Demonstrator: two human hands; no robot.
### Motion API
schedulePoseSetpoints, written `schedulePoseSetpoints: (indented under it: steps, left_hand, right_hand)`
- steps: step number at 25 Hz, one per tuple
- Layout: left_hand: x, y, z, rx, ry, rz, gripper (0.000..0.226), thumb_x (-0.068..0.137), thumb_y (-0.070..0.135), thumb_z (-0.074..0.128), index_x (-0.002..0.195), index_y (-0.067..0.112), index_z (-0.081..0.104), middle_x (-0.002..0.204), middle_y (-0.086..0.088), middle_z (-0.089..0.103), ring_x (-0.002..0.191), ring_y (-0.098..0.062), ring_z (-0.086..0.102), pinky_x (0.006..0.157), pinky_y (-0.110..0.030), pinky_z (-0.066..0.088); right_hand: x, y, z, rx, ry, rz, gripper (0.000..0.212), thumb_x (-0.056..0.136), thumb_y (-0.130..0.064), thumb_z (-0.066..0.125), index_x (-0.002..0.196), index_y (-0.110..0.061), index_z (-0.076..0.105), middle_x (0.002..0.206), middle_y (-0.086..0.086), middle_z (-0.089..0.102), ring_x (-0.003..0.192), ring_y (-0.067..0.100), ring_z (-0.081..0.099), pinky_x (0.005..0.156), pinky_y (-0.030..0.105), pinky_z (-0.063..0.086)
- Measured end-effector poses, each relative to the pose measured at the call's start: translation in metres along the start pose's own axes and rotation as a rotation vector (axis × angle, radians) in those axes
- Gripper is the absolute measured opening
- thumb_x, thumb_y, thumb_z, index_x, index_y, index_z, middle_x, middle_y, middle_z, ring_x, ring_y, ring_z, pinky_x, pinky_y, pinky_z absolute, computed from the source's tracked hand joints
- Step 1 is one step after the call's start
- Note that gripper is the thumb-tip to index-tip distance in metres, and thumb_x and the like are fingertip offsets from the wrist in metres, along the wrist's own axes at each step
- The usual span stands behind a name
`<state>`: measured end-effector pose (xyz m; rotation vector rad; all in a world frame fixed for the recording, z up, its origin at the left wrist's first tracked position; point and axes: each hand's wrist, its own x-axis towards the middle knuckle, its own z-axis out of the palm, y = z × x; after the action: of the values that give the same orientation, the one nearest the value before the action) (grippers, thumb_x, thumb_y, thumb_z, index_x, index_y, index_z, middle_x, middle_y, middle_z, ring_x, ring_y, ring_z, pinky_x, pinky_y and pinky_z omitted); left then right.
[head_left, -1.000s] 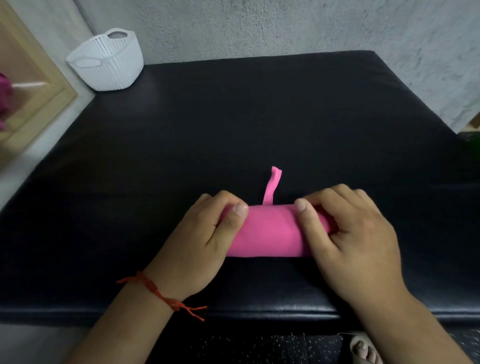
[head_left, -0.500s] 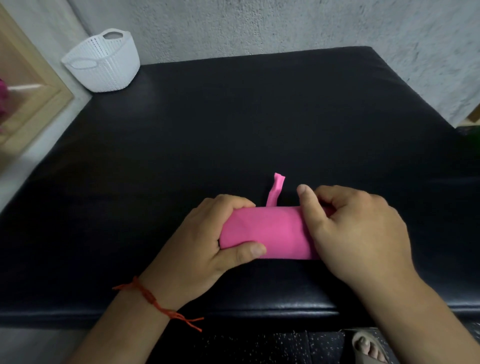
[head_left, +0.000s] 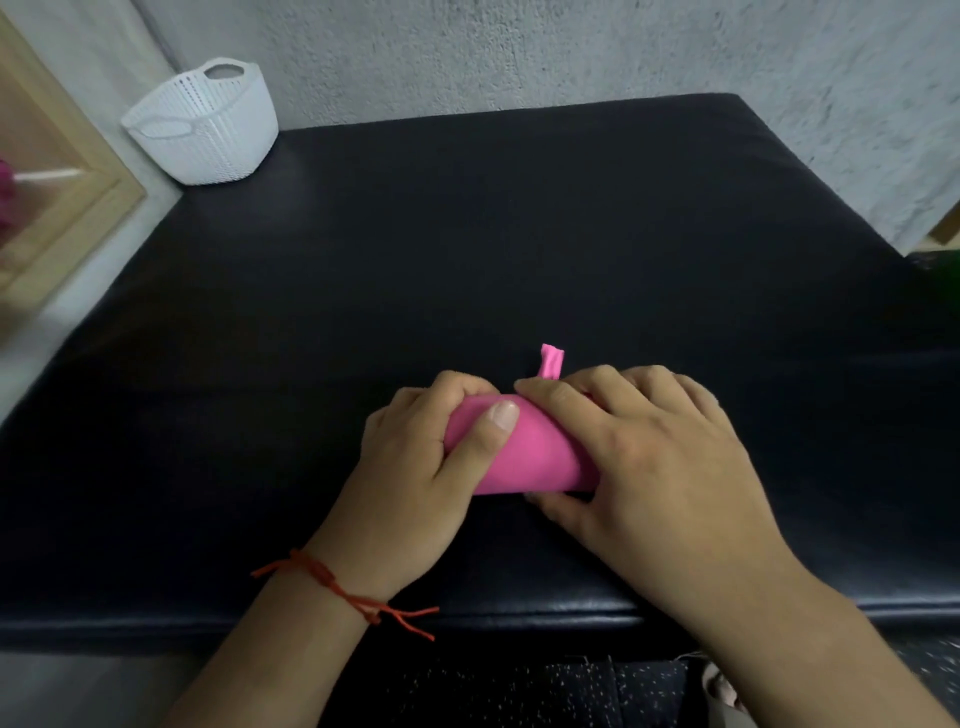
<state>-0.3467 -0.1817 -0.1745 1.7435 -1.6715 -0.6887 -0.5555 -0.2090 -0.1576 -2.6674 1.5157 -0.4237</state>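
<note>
A rolled bundle of bright pink soft cloth (head_left: 524, 457) lies crosswise on the black padded leather-like bench top (head_left: 467, 234), caught between both hands. The left hand (head_left: 415, 483) grips the roll's left end: its thumb (head_left: 498, 421) lies flat across the top of the cloth with the nail facing up, while its other fingers (head_left: 462, 384) curl over the far side, so the end is clamped between thumb and fingers. The right hand (head_left: 649, 467) covers the right part of the roll. Its fingers (head_left: 597, 395) lie close together and bent over the top and far side, the index tip almost meeting the left fingers, and its thumb (head_left: 556, 506) is tucked against the near lower edge, so this hand also clasps the cloth. Only the middle stretch of pink shows between the two thumbs. A narrow pink cloth strip (head_left: 550, 361) sticks out just beyond the fingertips, pointing away from the person. A knotted red thread bracelet (head_left: 343, 592) circles the left wrist, behind the gripping fingers. Well beyond the fingers, at the far left corner of the bench, stands a white woven-pattern plastic basket (head_left: 208, 130) with cut-out handles, against a rough grey wall (head_left: 571, 47). A pale wooden frame (head_left: 67, 171) leans further left of the basket
</note>
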Motion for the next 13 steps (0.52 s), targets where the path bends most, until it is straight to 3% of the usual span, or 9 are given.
schedulePoseSetpoints:
  steps: [5, 10, 13]
  left_hand:
    - [-0.012, 0.012, 0.017, -0.259, 0.114, 0.07, 0.069, 0.079, 0.064, 0.075, 0.139, 0.043, 0.048, 0.14, 0.026, 0.053, 0.131, -0.001, 0.053, 0.103, -0.022, 0.047]
    - [-0.015, 0.02, 0.021, -0.312, 0.398, 0.177, 0.047, 0.093, 0.06, 0.061, 0.126, 0.026, 0.06, 0.122, 0.015, 0.066, 0.116, -0.011, 0.066, 0.09, -0.021, 0.053]
    - [-0.016, 0.019, 0.014, -0.212, 0.465, 0.355, 0.047, 0.1, 0.057, 0.053, 0.124, 0.018, 0.063, 0.12, 0.008, 0.067, 0.112, -0.013, 0.067, 0.09, -0.021, 0.051]
  right_hand:
    - [0.004, 0.005, 0.001, 0.048, 0.118, -0.02, 0.063, 0.084, -0.069, 0.064, 0.14, -0.04, 0.063, 0.108, -0.019, 0.069, 0.094, 0.015, 0.059, 0.113, 0.044, 0.042]
    - [0.003, -0.008, -0.021, 0.237, -0.031, 0.041, 0.065, 0.071, -0.087, 0.065, 0.128, -0.057, 0.06, 0.093, -0.033, 0.068, 0.085, -0.002, 0.06, 0.076, 0.024, 0.051]
    - [0.004, -0.011, -0.042, 0.621, -0.212, 0.092, 0.058, 0.067, -0.079, 0.082, 0.118, -0.056, 0.066, 0.099, -0.034, 0.071, 0.089, -0.002, 0.07, 0.074, 0.027, 0.057]
